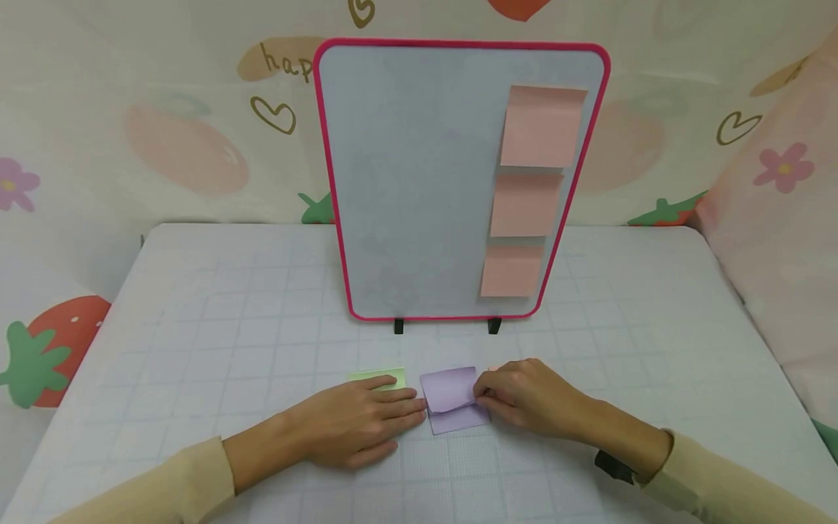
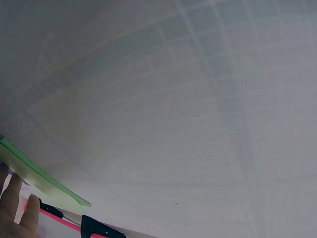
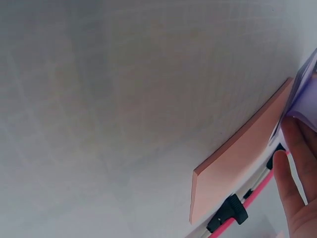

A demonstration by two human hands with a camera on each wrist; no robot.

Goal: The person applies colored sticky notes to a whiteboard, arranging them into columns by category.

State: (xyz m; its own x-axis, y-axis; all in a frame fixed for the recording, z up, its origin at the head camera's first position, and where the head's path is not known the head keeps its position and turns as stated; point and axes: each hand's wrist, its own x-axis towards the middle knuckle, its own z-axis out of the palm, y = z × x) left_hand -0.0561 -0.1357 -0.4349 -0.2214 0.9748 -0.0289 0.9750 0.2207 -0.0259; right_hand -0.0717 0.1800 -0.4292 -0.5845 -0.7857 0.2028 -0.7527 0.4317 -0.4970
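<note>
A purple sticky-note pad (image 1: pixel 460 421) lies on the table between the two hands. Its top sheet (image 1: pixel 450 388) is lifted and curled at the near edge, and my right hand (image 1: pixel 533 399) pinches that sheet at its right corner. Palm down, my left hand (image 1: pixel 360 422) rests with straightened fingers over a green sticky-note pad (image 1: pixel 380 375), fingertips at the purple pad's left edge. Most of the green pad is hidden under the hand. In the right wrist view, a pink sticky-note pad (image 3: pixel 242 156) lies beside the purple sheet (image 3: pixel 306 105); in the head view the right hand mostly covers it.
Behind the pads stands a whiteboard (image 1: pixel 419 182) with a pink frame, on black feet (image 1: pixel 398 326). Three pink sticky notes (image 1: pixel 543 127) are stuck in a column down its right side. A pale checked cloth (image 1: pixel 229 306) covers the table.
</note>
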